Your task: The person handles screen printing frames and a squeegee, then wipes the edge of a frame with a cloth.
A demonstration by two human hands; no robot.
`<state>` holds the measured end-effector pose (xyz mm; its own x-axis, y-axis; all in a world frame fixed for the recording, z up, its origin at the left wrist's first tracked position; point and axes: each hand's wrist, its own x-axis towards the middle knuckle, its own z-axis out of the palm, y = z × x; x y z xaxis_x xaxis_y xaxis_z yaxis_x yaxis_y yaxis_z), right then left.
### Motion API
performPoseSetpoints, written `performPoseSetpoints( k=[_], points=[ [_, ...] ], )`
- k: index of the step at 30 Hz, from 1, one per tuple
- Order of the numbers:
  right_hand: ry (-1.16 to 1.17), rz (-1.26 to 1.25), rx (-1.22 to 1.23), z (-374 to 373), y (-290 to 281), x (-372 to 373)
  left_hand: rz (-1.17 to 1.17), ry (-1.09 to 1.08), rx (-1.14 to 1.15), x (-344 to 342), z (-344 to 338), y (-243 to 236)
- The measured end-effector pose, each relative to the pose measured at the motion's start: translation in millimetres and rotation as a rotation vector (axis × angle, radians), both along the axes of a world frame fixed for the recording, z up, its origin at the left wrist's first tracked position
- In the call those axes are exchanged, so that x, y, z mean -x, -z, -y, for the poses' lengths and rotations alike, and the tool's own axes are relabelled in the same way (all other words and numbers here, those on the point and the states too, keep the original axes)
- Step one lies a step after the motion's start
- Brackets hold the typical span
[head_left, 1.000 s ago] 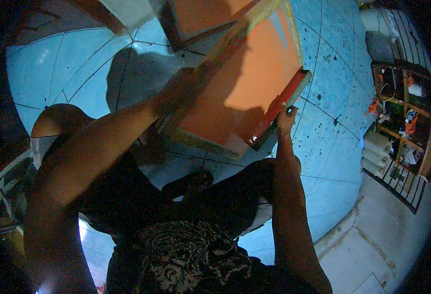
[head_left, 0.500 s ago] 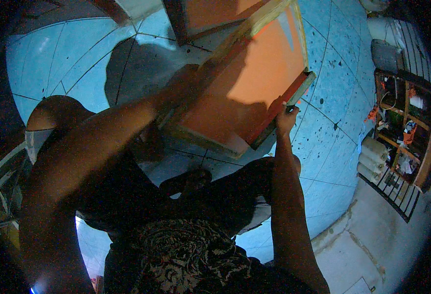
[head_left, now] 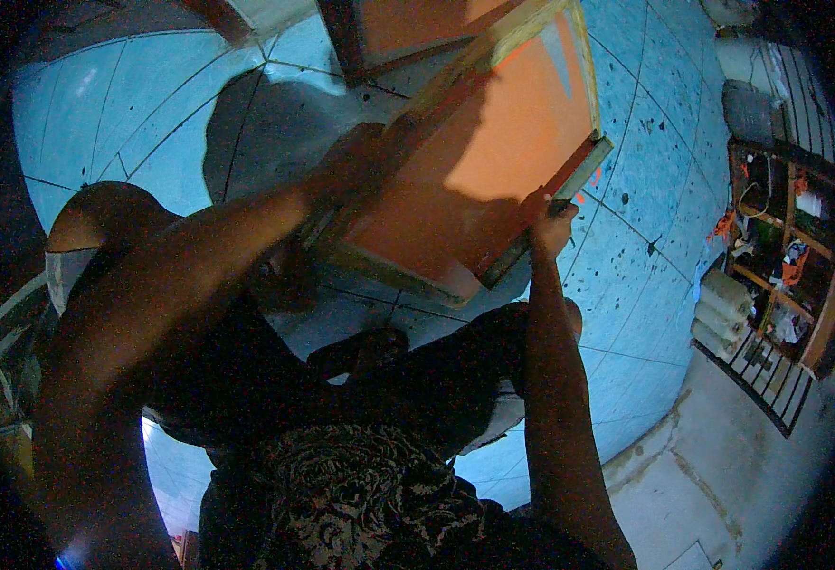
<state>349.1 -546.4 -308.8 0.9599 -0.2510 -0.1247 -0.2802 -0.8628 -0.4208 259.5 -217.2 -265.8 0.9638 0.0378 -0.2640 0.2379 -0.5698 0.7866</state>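
A framed orange panel (head_left: 489, 142) with a pale yellow border is held at a slant in front of me above the floor. My left hand (head_left: 351, 157), deep in shadow, grips its left rail, with the fingertips hard to make out. A long bar (head_left: 579, 166), red along one side and greyish along the other, lies along the panel's right part near the border. My right hand (head_left: 555, 223) is closed on this bar toward its lower portion. My shadow falls across much of the orange surface.
Blue tiled floor (head_left: 655, 304) with dark specks surrounds my bent legs. Another orange framed panel (head_left: 408, 33) lies beyond the held one. At right stand a wooden shelf of clutter (head_left: 783, 256), pale rolls (head_left: 721, 309) and metal grilles (head_left: 750, 389). A chair-like object (head_left: 9, 361) is at left.
The view has turned slightly, shifting the shelf downward and the top of the held panel rightward in the picture. Both hands keep their grips, with little other visible movement.
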Motion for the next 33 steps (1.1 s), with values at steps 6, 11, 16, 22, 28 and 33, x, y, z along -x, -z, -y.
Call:
performPoseSetpoints(
  k=[6,11,16,22,28,33],
  points=[
    [0.013,0.117,-0.429,28,19,1,0.215,0.166,-0.184,5,-5,13],
    [-0.055,0.110,-0.816,39,26,4,0.082,0.059,-0.027,7,-7,1],
    [-0.005,0.090,-0.878,36,18,7,-0.086,-0.097,0.167,9,-7,-7],
    [0.012,0.058,-0.849,44,25,3,-0.289,-0.170,0.372,6,-7,-35],
    [-0.044,0.088,-0.813,47,31,0,-0.222,-0.120,0.309,1,-5,-41],
    [-0.096,0.087,-0.310,33,16,1,0.158,0.164,-0.079,0,-7,-9]
  ],
)
